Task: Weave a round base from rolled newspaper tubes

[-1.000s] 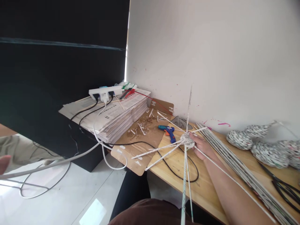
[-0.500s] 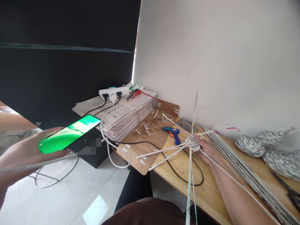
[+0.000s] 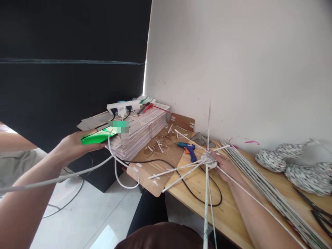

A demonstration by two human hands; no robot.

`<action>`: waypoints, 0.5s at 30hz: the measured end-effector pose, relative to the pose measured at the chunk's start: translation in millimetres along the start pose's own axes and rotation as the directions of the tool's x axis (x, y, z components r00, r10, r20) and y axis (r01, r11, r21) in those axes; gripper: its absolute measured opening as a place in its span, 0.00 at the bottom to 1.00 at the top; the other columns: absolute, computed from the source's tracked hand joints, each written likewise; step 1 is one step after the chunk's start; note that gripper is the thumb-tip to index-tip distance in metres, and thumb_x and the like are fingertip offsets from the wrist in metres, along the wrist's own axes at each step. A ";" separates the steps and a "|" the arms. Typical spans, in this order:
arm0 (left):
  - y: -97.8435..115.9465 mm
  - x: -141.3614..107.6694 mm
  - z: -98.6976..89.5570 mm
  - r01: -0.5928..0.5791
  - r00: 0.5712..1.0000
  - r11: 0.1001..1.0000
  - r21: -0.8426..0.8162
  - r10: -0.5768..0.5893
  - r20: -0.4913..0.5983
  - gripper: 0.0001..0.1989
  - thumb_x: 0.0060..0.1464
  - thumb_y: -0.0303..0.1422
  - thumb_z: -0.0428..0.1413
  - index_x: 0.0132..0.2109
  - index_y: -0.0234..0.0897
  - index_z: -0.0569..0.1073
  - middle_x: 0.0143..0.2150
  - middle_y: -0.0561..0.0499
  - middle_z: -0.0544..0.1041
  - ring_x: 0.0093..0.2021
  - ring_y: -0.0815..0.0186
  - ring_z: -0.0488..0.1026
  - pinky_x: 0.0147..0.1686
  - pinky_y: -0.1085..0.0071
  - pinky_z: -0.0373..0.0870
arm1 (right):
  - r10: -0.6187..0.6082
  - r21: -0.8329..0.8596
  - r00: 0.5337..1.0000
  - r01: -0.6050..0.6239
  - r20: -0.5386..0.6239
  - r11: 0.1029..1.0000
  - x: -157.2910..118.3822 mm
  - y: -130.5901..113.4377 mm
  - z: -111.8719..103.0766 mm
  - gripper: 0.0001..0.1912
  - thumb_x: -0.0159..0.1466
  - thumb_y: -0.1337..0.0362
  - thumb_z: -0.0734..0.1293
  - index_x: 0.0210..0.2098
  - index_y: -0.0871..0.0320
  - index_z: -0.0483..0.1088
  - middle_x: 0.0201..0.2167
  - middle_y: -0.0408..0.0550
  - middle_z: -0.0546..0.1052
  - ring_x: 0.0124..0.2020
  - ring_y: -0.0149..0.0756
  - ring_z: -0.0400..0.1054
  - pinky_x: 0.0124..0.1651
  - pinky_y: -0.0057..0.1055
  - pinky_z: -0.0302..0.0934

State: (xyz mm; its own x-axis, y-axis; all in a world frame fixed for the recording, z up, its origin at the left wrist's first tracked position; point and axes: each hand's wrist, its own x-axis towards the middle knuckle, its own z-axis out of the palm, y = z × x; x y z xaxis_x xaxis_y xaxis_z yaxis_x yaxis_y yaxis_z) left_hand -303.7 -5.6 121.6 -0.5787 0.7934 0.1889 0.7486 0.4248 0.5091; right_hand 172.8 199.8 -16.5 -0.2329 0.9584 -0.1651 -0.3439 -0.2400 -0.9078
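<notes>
At the left, my left hand point(image 3: 75, 145) is closed around a smartphone point(image 3: 94, 138) with a lit green screen. It holds the phone at the near left corner of the newspaper stack point(image 3: 145, 133); whether the phone touches the papers I cannot tell. Over the wooden table point(image 3: 186, 190), my right hand point(image 3: 221, 164) grips a small woven paper base point(image 3: 209, 159). Several rolled-paper spokes stick out from this base in all directions, one pointing up. Just left of it lies a blue glue gun point(image 3: 187, 148), its black cord looping below.
A white power strip point(image 3: 123, 107) with plugs sits on the newspapers. Paper scraps litter the brown cardboard point(image 3: 145, 173). On the right are a bundle of paper sticks point(image 3: 261, 186), woven paper pieces point(image 3: 308, 176) and black scissors point(image 3: 320, 214). A white cable point(image 3: 77, 174) crosses at left.
My left hand has carried the phone right and away from me, towards the newspaper stack. My right hand keeps its hold on the woven base. The view has shifted slightly.
</notes>
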 end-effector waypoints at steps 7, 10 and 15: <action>-6.5 2.2 14.8 0.028 0.989 0.995 0.092 -0.015 -0.146 0.43 0.38 0.55 0.62 0.61 0.43 0.67 0.50 0.46 0.77 0.47 0.50 0.74 0.49 0.57 0.69 | 0.013 -0.003 1.000 -0.013 0.002 1.000 -0.8 -1.7 1.6 0.21 0.43 0.57 0.80 0.34 0.60 0.79 0.29 0.48 0.81 0.27 0.34 0.75 0.30 0.25 0.70; -3.7 2.8 20.0 0.014 0.982 1.000 0.023 -0.010 -0.190 0.40 0.39 0.54 0.62 0.59 0.44 0.69 0.50 0.48 0.77 0.49 0.51 0.73 0.50 0.58 0.68 | 0.006 0.009 1.000 -0.006 -0.001 1.000 -1.6 -2.5 2.5 0.20 0.43 0.59 0.80 0.35 0.61 0.79 0.28 0.49 0.81 0.27 0.34 0.75 0.29 0.24 0.69; 3.6 11.9 32.4 0.024 0.981 0.998 -0.061 -0.036 -0.191 0.38 0.42 0.52 0.61 0.60 0.42 0.69 0.50 0.47 0.77 0.49 0.53 0.74 0.50 0.62 0.68 | -0.003 0.007 1.000 0.003 -0.003 1.000 -1.4 -1.7 2.3 0.21 0.43 0.59 0.80 0.35 0.63 0.79 0.28 0.50 0.81 0.26 0.33 0.74 0.30 0.24 0.70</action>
State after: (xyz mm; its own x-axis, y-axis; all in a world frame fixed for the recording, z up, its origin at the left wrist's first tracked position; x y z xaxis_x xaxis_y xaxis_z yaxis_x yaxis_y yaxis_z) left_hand -297.4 19.5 98.5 -0.6563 0.6796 0.3277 0.7130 0.4166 0.5640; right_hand 171.6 198.4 -13.8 -0.2296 0.9594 -0.1636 -0.3512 -0.2385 -0.9054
